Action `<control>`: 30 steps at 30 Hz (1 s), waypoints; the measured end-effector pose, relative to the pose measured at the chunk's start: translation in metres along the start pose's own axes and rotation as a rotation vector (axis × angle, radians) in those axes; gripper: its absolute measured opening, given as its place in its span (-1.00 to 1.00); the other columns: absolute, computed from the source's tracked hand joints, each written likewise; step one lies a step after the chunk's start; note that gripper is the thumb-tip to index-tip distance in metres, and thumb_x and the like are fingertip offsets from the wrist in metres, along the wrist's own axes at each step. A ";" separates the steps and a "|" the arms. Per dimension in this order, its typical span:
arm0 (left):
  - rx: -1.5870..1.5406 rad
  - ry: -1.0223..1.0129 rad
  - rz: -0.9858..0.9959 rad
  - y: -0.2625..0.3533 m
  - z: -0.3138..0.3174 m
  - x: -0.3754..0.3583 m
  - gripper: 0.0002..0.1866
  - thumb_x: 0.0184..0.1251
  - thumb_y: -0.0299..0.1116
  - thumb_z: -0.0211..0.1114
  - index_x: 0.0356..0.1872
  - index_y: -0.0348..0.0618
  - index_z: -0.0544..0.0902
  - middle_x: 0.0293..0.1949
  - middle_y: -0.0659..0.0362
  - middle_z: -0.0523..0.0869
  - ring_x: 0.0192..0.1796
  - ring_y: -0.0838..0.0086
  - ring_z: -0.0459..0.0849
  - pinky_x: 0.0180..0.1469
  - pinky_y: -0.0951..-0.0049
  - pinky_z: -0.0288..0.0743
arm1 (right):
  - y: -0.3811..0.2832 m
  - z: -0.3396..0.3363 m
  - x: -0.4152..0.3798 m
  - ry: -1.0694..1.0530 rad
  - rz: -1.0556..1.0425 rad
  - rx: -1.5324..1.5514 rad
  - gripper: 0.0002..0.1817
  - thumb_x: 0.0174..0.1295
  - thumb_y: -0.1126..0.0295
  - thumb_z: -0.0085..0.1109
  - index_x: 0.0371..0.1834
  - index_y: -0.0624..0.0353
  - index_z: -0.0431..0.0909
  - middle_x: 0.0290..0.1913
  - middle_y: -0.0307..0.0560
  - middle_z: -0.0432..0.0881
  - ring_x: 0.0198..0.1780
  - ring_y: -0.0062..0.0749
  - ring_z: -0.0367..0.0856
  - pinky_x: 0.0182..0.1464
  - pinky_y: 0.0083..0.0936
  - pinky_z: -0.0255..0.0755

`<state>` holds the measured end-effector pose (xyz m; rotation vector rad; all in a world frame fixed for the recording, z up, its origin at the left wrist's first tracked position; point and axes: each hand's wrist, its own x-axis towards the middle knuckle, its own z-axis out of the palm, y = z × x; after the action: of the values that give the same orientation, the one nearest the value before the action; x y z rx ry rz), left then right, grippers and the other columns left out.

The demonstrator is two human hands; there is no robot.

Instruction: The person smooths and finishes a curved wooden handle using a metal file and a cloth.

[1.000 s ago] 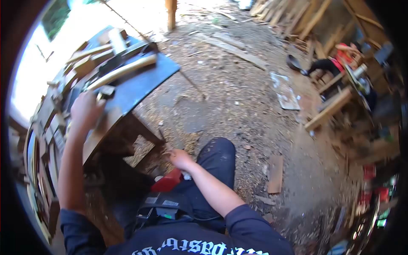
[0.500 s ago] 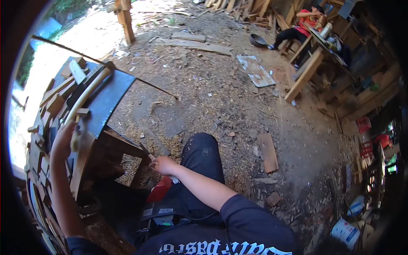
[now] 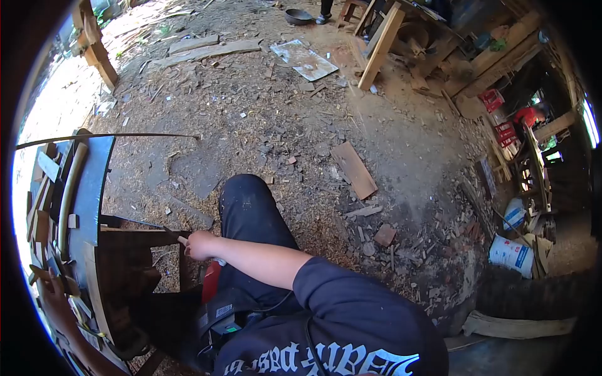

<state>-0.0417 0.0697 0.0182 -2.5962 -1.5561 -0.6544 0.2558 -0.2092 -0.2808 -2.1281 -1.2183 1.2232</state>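
My left hand [image 3: 56,294] is at the far left edge, low beside the bench, its fingers closed about a small wooden piece [image 3: 41,274] among the wood scraps. My right hand [image 3: 202,244] is closed around the pale handle of a long thin tool [image 3: 172,233] over my thigh, its narrow dark end pointing left toward the bench. The bench [image 3: 93,250] carries a dark metal sheet [image 3: 91,188] on top. Along that sheet lies a curved pale wooden rod [image 3: 72,188], with a small wood block [image 3: 73,221] next to it.
A thin dark strip [image 3: 125,137] juts out past the bench's far end. Wood chips cover the ground, with a plank [image 3: 354,169] and a stained board [image 3: 305,59] lying there. A white bucket [image 3: 511,255] stands right. Another person in red [image 3: 530,116] is farther back.
My view has swung right, so the bench sits farther left. My left hand has moved down from beside the curved rod to the wood scraps. My right hand still holds the tool.
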 end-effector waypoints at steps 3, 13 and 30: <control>0.036 -0.107 0.144 -0.009 0.027 0.005 -0.58 0.67 -0.08 0.24 0.01 -0.34 0.70 -0.49 0.01 0.64 -0.46 0.35 0.62 -0.35 0.19 0.46 | 0.004 0.000 0.001 -0.004 0.000 0.019 -0.65 0.21 0.29 0.27 -0.02 0.22 0.81 0.02 0.24 0.81 0.09 0.08 0.81 0.12 -0.12 0.67; -0.139 0.016 0.157 -0.031 0.050 0.049 -0.51 0.66 -0.01 0.26 0.00 -0.36 0.73 -0.34 0.05 0.80 -0.34 0.42 0.76 -0.31 0.29 0.55 | 0.004 -0.001 -0.007 0.028 0.042 -0.002 -0.70 0.27 0.20 0.26 -0.03 0.00 0.84 -0.02 0.12 0.82 0.06 0.04 0.81 0.10 -0.08 0.66; -0.191 -0.138 0.160 0.013 0.009 0.012 -0.69 0.71 -0.14 0.22 -0.14 -0.21 0.64 -0.45 0.19 0.63 -0.44 0.63 0.59 -0.39 0.52 0.43 | 0.003 -0.003 -0.008 0.006 0.002 -0.046 -0.69 0.28 0.20 0.23 -0.03 -0.01 0.84 -0.06 0.12 0.83 0.02 0.06 0.81 0.08 -0.04 0.66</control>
<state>-0.0225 0.0750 0.0168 -2.9273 -1.3597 -0.6518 0.2578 -0.2175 -0.2768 -2.1646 -1.2540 1.1993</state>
